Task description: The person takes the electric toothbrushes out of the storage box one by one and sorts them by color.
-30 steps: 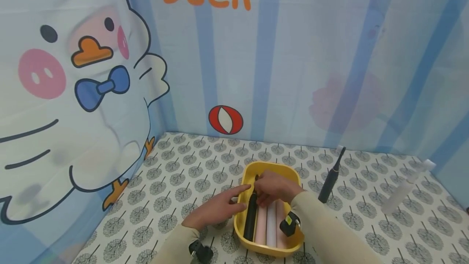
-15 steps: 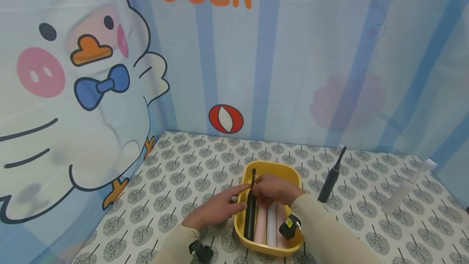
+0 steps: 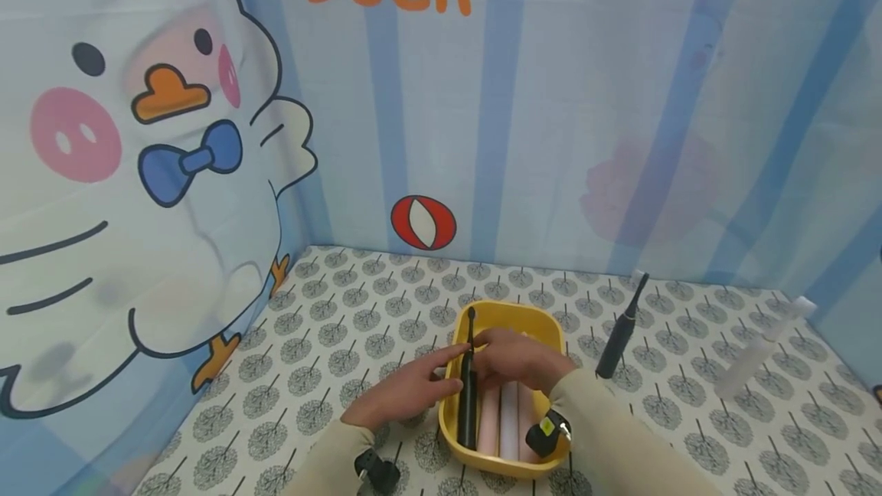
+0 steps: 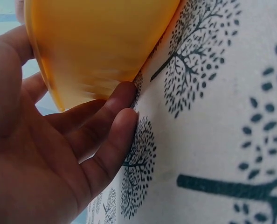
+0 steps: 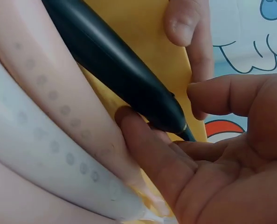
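Observation:
A yellow basket (image 3: 451, 435) stands on the tree-print cloth. Along its left inner wall lies a black electric toothbrush (image 3: 467, 408), its head toward the far end. My left hand (image 3: 403, 393) holds the basket's left wall, thumb and index over the rim and other fingers outside, as the left wrist view shows. Inside the basket, my right hand (image 3: 517, 358) touches the black toothbrush near its neck. The right wrist view shows the fingertips (image 5: 129, 116) beside its handle and the thumb apart from it. A pink (image 3: 490, 423) and a white (image 3: 509, 423) toothbrush lie alongside; my right hand hides their far ends.
On the cloth right of the basket lies another dark electric toothbrush (image 3: 616, 347). Farther right is a white toothbrush (image 3: 747, 366). Another pink handle (image 3: 527, 419) lies in the basket's right side. A printed curtain (image 3: 448, 113) rises behind the table.
The black toothbrush has shifted left against the basket wall, and its head has come into view. My right hand has drawn slightly down from the head. My left hand stays put.

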Tool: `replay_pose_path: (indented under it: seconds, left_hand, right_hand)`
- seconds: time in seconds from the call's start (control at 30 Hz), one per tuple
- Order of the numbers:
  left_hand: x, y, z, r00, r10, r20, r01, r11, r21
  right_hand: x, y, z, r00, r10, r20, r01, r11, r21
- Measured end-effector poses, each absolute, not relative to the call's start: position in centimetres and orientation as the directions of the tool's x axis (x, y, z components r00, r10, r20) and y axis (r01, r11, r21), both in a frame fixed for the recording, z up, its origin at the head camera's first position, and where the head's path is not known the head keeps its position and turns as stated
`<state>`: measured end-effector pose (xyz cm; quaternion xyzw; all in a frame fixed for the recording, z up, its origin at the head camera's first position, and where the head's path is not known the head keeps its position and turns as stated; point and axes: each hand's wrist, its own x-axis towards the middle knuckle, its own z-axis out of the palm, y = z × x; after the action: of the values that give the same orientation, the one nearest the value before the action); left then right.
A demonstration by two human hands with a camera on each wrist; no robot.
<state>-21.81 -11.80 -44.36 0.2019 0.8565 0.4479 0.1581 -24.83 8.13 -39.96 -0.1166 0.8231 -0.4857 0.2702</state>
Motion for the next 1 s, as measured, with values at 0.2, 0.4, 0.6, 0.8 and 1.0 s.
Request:
replay_pose_path:
  seconds: [0.2,0.4,0.6,0.8,1.0]
  left_hand:
    - [-21.87,-11.71,-44.47,-0.873,0.482,-0.078,0.222,0.534,0.816]
    - [-21.9,-11.68,-44.49,-0.874,0.481,-0.067,0.236,0.542,0.807]
    - [-21.81,-11.71,-44.38,-0.877,0.475,-0.077,0.226,0.547,0.806]
    - [-21.76,-11.6,-44.37,-0.881,0.467,-0.082,0.223,0.561,0.797]
    - [-21.84,-11.54,-44.42,-0.886,0.456,-0.084,0.218,0.569,0.793]
  right_hand:
    - [-24.37,8.21,-40.3,-0.785,-0.517,-0.342,0.108,0.429,-0.897]
    - [-24.06,8.11,-40.18,-0.749,-0.548,-0.374,0.167,0.39,-0.906]
    - [-23.9,7.62,-40.15,-0.751,-0.53,-0.394,0.152,0.442,-0.884]
    - [-23.88,7.29,-40.11,-0.78,-0.482,-0.399,0.137,0.49,-0.861]
    - [-23.97,7.45,-39.87,-0.808,-0.436,-0.396,0.125,0.531,-0.838]
